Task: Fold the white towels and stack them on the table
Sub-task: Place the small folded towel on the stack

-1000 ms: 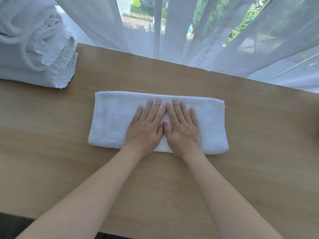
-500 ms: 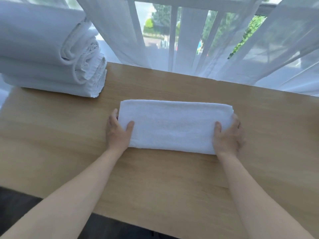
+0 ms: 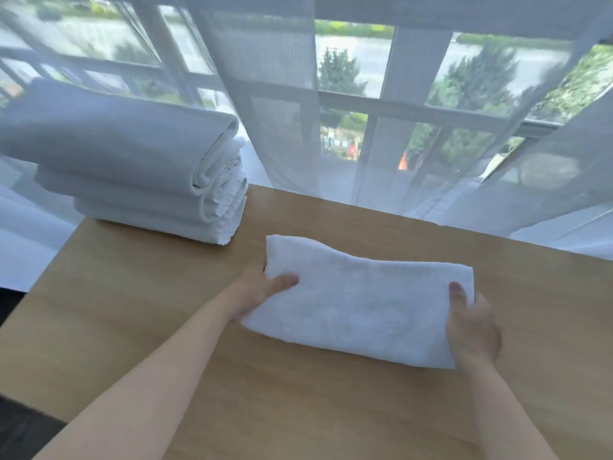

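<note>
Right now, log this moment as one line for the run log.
step: carry to stack | left hand: grips towel left end | right hand: grips right end | stack: table far-left corner

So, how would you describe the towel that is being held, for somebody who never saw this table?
On the wooden table by the curtained window, it is the single folded towel, gripped at its ends by the left hand and right hand. The other towels form a stack at the far-left corner.

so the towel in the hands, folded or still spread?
Folded. The towel is a thick compact rectangle, gripped at each end by the left hand and right hand, thumbs on top. Layer count: cannot tell.
</note>
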The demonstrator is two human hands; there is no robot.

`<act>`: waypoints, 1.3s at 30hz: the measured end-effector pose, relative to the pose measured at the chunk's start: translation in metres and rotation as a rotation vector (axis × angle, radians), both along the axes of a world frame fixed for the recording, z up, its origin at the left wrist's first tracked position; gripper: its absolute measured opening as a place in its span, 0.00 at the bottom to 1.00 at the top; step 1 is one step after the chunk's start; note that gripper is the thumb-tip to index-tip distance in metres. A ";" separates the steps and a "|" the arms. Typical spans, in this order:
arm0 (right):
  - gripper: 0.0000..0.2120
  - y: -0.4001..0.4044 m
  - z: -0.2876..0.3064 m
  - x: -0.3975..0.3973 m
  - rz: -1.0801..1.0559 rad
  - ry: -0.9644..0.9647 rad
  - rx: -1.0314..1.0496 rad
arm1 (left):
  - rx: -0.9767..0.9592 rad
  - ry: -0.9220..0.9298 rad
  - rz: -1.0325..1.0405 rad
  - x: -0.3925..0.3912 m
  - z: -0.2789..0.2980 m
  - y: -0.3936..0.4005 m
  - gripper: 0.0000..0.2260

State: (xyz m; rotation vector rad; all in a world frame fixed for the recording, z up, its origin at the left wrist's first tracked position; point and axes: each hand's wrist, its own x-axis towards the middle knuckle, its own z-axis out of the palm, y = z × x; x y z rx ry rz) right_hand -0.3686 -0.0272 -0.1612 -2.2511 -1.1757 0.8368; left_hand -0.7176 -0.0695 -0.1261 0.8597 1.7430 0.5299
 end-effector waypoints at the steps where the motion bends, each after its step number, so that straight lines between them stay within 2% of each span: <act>1: 0.23 -0.001 0.011 -0.011 -0.006 0.005 0.026 | 0.044 0.021 -0.027 -0.010 0.011 0.001 0.18; 3: 0.20 0.002 0.036 -0.038 -0.019 0.045 0.082 | 0.141 0.067 -0.054 -0.031 0.039 0.007 0.16; 6: 0.18 0.006 0.076 -0.084 -0.062 0.120 0.164 | 0.266 0.119 -0.067 -0.082 0.094 0.010 0.07; 11: 0.21 -0.001 0.146 -0.172 -0.076 0.213 0.308 | 0.439 0.118 -0.036 -0.196 0.170 0.001 0.13; 14: 0.19 0.004 0.183 -0.238 -0.075 0.328 0.377 | 0.533 0.161 0.019 -0.272 0.210 0.005 0.10; 18: 0.15 0.032 0.219 -0.322 -0.020 0.518 0.321 | 0.595 0.217 0.060 -0.363 0.249 0.029 0.07; 24: 0.20 0.093 0.226 -0.422 0.033 0.546 0.198 | 0.530 0.371 0.069 -0.459 0.244 0.078 0.09; 27: 0.21 0.117 0.214 -0.445 0.031 0.490 0.189 | 0.493 0.433 0.051 -0.481 0.216 0.094 0.22; 29: 0.19 0.124 0.200 -0.451 0.026 0.438 0.149 | 0.459 0.479 0.019 -0.489 0.192 0.099 0.30; 31: 0.17 0.120 0.184 -0.450 0.057 0.306 0.110 | 0.435 0.496 0.041 -0.492 0.171 0.099 0.34; 34: 0.19 0.107 0.169 -0.443 0.114 0.123 0.079 | 0.497 0.419 0.151 -0.492 0.152 0.097 0.31; 39: 0.19 0.100 0.160 -0.440 0.114 0.075 0.087 | 0.595 0.412 0.159 -0.487 0.154 0.099 0.30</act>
